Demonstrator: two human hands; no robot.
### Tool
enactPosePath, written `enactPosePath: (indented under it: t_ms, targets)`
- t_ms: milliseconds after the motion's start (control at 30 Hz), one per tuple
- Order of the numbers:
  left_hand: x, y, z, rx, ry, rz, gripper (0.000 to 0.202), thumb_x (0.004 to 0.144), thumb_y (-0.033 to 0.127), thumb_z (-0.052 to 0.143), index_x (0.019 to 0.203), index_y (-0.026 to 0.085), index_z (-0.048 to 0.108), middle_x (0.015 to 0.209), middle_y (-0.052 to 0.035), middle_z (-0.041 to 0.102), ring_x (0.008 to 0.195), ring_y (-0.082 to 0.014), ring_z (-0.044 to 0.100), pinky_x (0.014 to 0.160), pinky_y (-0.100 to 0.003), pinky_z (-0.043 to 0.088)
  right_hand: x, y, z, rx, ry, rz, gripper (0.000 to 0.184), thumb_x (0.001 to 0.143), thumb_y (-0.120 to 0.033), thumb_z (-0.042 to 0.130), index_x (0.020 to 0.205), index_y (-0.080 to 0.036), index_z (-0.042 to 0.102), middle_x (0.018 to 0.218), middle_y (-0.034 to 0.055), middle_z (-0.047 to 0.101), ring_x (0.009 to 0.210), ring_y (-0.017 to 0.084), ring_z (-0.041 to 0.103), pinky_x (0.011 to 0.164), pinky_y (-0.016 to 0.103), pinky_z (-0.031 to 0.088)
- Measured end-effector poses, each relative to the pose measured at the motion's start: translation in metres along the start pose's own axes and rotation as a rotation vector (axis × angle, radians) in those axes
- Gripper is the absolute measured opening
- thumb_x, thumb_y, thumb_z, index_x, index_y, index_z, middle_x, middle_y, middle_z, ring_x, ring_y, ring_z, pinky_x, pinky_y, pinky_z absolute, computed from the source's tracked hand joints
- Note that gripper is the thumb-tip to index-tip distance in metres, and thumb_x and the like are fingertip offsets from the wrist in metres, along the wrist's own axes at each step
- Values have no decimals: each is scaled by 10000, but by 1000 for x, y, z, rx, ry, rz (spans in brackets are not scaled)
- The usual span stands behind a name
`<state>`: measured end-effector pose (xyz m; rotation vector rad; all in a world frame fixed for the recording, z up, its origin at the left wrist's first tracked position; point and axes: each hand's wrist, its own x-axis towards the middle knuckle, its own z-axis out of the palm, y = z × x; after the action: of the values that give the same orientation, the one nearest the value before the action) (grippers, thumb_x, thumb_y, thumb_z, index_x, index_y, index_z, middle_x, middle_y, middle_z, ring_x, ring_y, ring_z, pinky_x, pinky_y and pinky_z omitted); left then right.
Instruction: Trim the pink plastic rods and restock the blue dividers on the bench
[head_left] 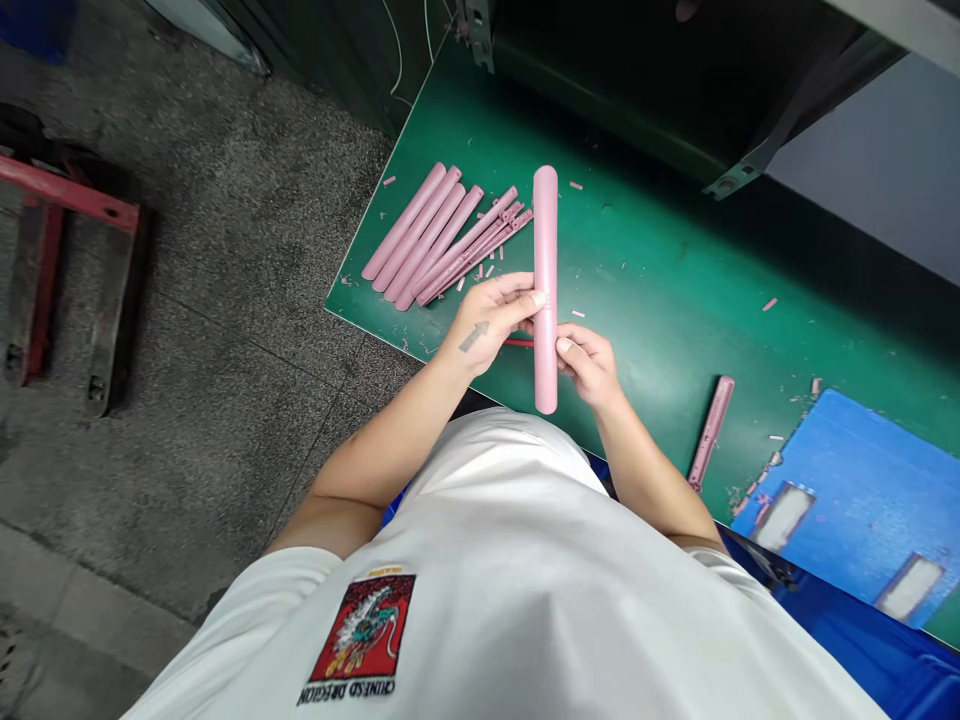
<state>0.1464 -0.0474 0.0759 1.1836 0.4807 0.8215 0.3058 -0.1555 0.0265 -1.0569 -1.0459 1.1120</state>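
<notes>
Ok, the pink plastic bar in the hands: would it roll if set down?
Probably yes: the pink plastic bar looks round and smooth. It likely feels stiff, staying straight between the left hand and right hand. Probably light, as the grip looks gentle.

Four pink tubes (427, 240) lie grouped (a fifth tube (546, 290) is held).

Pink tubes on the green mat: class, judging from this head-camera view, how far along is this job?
Done, it seems: four smooth pink tubes lie side by side on the green mat, next to slotted pink strips. In hand: one pink tube, held between the left hand and right hand. Left: one pink strip lies apart near the blue crate, and pink offcuts remain scattered.
</notes>
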Motion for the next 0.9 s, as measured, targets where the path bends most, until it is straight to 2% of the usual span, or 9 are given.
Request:
enactPosePath:
  t_ms: [100,200,367,567,733,900]
  targets:
    - [2,2,-1,23,12,1,468,838,552,969,1063,176,804,916,-53,735,791,-184,703,714,-306,627,-2,-4,0,-12,-20,15,600,897,-824,788,865,-230,714,620,-53,439,528,117,320,517,281,292]
    - [3,4,-2,58,49,30,455,862,540,952,1091,178,798,924,-55,722,794,-192,709,698,-314,628,-7,-8,1,-98,-39,11,645,897,-867,760,831,-235,654,672,-36,492,575,127,396,549,281,352]
    - [4,4,0,65,78,62,457,849,536,965,1084,180,802,925,-50,712,792,-184,696,661,-295,626,-13,-10,-4,-179,-152,16,548,929,-753,819,959,-244,617,783,-32,562,625,119,485,604,264,415]
    - [5,6,2,49,78,66,464,829,544,979,1080,190,815,906,-40,709,774,-164,682,641,-260,617,-14,-11,-13,-166,-269,-2,534,922,-692,843,1120,-245,629,858,-17,598,642,120,493,527,244,338]
    - [2,7,3,53,78,60,441,815,533,987,1042,185,835,875,-40,716,733,-150,659,629,-253,597,-12,-6,-10,-279,-236,-66,417,1011,-636,764,1021,-238,643,760,-36,547,632,126,472,572,252,388]
    - [-6,12,8,69,97,109,364,830,449,979,1051,184,862,902,-39,744,779,-153,666,732,-274,615,-9,-5,-5,-315,-228,-129,332,1053,-536,729,976,-225,643,713,-50,527,590,112,405,550,250,346]
